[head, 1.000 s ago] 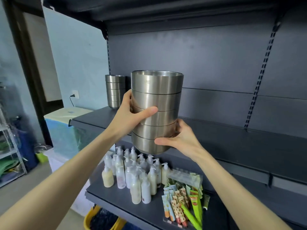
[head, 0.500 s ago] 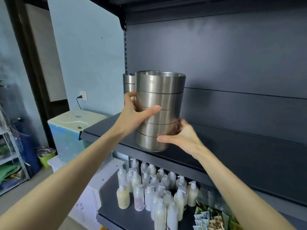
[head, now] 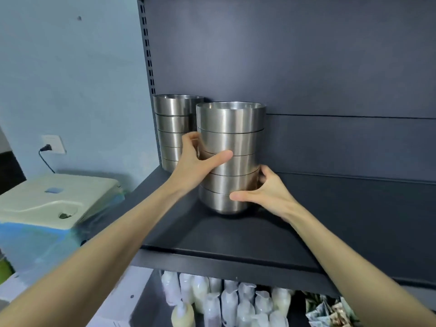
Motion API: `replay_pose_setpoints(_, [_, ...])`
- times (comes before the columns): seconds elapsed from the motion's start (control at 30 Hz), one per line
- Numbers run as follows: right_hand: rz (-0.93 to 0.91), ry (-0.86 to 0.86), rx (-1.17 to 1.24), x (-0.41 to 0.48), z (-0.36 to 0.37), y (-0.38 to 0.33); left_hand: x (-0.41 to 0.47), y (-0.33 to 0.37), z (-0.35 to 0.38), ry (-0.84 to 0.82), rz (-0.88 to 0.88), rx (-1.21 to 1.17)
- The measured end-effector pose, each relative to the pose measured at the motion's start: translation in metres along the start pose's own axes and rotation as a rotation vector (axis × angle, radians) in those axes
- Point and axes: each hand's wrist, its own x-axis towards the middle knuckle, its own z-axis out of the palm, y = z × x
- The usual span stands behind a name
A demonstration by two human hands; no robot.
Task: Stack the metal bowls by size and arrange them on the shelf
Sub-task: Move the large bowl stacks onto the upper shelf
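Observation:
A stack of several nested steel bowls stands upright on the dark shelf, near the back panel. My left hand grips the stack's left side at mid height, thumb across the front. My right hand holds its lower right side, thumb on the second-lowest bowl. A second stack of steel bowls stands just behind and to the left, in the shelf's back left corner; my left hand hides its lower right part.
The slotted upright bounds the shelf on the left. On the lower shelf stand several white pump bottles and packets. A plastic bin with a pale lid sits left of the unit. Bare shelf extends to the right.
The stack I was carrying in the air has moved forward and down onto the shelf beside the other stack. Both hands keep their hold.

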Motion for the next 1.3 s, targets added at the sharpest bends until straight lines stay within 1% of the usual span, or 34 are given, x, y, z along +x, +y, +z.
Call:
replay_pose_setpoints(0.27, [0.089,0.125,-0.056,0.033,0.007,0.01,0.046,-0.029,-0.002,-0.131,0.02,-0.073])
replay_pose_setpoints(0.4, [0.09,0.146,-0.07,0.047,0.01,0.013,0.063,-0.037,-0.002,-0.136,0.031,-0.079])
replay_pose_setpoints(0.5, [0.089,0.151,-0.082,0.056,0.01,0.014,0.071,-0.04,0.0,-0.105,0.029,-0.05])
replay_pose_setpoints(0.67, [0.066,0.161,-0.137,0.07,0.009,0.015,0.073,-0.038,0.006,0.049,0.038,0.001])
replay_pose_setpoints(0.77, [0.076,0.181,-0.174,0.079,0.01,0.016,0.077,-0.039,0.007,0.098,0.061,0.052])
replay_pose_setpoints(0.9, [0.082,0.232,-0.21,0.082,0.013,0.014,0.084,-0.043,0.006,0.119,0.06,0.132])
replay_pose_setpoints(1.07, [0.077,0.262,-0.216,0.088,0.015,0.013,0.092,-0.041,0.0,0.103,0.076,0.235])
replay_pose_setpoints(1.3, [0.076,0.275,-0.228,0.094,0.018,0.012,0.094,-0.034,-0.005,0.082,0.068,0.294])
